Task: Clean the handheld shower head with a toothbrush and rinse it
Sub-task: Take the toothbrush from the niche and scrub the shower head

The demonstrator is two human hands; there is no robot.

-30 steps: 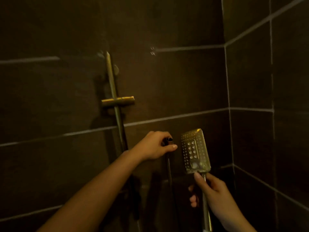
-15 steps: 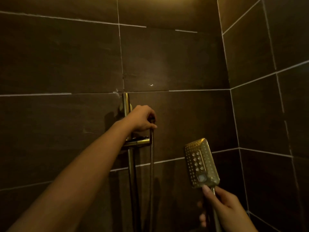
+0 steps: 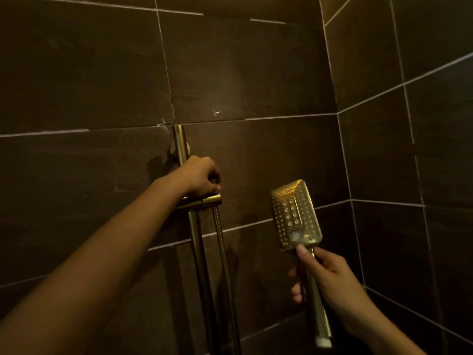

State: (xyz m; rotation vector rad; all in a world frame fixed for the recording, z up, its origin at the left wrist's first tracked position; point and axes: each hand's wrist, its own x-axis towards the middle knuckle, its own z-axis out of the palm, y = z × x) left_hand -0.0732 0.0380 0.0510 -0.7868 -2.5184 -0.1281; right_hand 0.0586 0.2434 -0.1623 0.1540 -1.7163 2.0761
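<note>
The gold, rectangular handheld shower head [image 3: 295, 213] stands upright at the right, its nozzle face turned to me. My right hand [image 3: 330, 280] grips its handle just under the head. The handle's lower end [image 3: 323, 342] shows a white tip with no hose attached. My left hand [image 3: 202, 176] is closed on the top end of the metal hose [image 3: 220, 242], right above the gold holder bracket [image 3: 204, 201] on the wall rail [image 3: 195, 252]. The hose hangs straight down from the bracket. No toothbrush is in view.
Dark brown tiled walls with pale grout meet in a corner [image 3: 343, 162] right of the shower head. The rail's upper mount [image 3: 180, 147] sits just above my left hand. The light is dim.
My left hand has carried the hose end up from beside the shower head to the bracket on the rail. The view has tilted upward. My right hand keeps the shower head upright.
</note>
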